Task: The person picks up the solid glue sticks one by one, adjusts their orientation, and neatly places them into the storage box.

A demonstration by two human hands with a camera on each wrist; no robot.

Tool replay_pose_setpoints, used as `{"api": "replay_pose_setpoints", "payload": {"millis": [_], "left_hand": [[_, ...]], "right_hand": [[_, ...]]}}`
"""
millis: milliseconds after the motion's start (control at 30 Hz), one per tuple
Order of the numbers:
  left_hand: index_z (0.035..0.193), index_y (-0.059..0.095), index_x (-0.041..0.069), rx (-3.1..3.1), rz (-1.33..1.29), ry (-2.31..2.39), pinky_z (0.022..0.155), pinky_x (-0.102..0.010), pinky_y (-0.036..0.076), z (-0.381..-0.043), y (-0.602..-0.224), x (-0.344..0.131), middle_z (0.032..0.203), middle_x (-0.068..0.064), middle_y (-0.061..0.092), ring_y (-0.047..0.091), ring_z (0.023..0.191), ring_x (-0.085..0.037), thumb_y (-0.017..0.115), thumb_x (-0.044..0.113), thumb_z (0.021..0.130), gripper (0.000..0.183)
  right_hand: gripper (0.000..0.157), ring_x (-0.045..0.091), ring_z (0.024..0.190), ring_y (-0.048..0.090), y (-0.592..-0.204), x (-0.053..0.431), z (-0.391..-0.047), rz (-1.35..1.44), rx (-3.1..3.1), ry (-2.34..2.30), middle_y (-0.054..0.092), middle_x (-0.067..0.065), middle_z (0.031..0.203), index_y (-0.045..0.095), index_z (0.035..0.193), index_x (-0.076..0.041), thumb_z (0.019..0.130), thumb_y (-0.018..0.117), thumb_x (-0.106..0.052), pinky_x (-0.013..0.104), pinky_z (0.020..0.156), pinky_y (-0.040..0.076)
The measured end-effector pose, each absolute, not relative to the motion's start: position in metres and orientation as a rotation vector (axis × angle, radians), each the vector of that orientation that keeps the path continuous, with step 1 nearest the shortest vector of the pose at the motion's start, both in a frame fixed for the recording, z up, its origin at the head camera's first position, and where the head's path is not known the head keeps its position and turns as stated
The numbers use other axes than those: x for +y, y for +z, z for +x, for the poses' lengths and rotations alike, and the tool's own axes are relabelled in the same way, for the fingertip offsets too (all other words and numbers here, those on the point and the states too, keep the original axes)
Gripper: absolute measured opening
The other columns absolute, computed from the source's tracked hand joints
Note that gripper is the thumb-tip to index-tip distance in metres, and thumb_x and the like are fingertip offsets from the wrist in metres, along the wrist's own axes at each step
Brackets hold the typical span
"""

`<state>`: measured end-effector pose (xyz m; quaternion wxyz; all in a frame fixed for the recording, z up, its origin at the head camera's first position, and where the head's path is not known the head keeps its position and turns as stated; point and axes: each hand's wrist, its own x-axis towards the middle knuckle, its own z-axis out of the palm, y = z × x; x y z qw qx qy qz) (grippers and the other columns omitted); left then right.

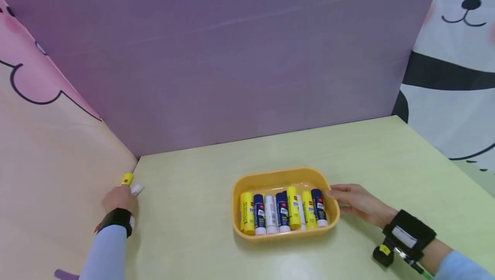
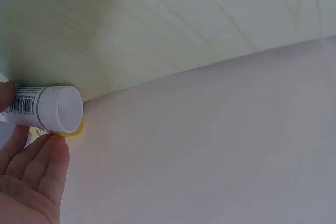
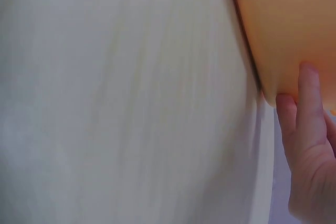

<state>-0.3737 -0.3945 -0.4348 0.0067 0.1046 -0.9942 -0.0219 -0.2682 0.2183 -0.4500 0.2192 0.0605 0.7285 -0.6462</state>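
Observation:
At the table's left edge my left hand (image 1: pixel 120 199) holds two glue sticks. One is a white glue stick (image 2: pixel 47 107) with a barcode, its round end facing the left wrist camera. Partly behind it, the yellow glue stick (image 1: pixel 126 179) pokes out beyond the fingers. My right hand (image 1: pixel 359 202) grips the right end of a yellow-orange tray (image 1: pixel 267 179), a fingertip at the rim and other fingers straight along the outer wall. Inside the tray, several yellow, navy and white glue sticks (image 1: pixel 282 211) lie side by side.
The tray stands on a pale wood-grain table (image 1: pixel 185 194). A purple panel (image 1: pixel 247 65) rises behind the table. Printed cartoon sheets flank it: a pink and cream sheet (image 1: pixel 50 151) near the left hand, a panda sheet (image 1: pixel 456 69) on the right.

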Motion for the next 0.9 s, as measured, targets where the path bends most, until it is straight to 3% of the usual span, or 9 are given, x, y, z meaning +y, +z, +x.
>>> {"api": "replay_pose_setpoints", "payload": {"millis": [900], "left_hand": [[0.084, 0.059, -0.009, -3.160, 0.236, -0.069, 0.053, -0.042, 0.043, -0.367, -0.432, -0.376, 0.071, -0.022, 0.056, 0.053, 0.062, -0.033, 0.054, 0.011, 0.084, 0.020]], "right_hand": [[0.070, 0.030, 0.114, 0.054, -0.450, 0.217, -0.269, 0.189, 2.023, -1.779, 0.039, 0.028, 0.136, 0.028, 0.136, 0.009, 0.089, 0.057, -0.034, 0.038, 0.088, 0.049]]}}
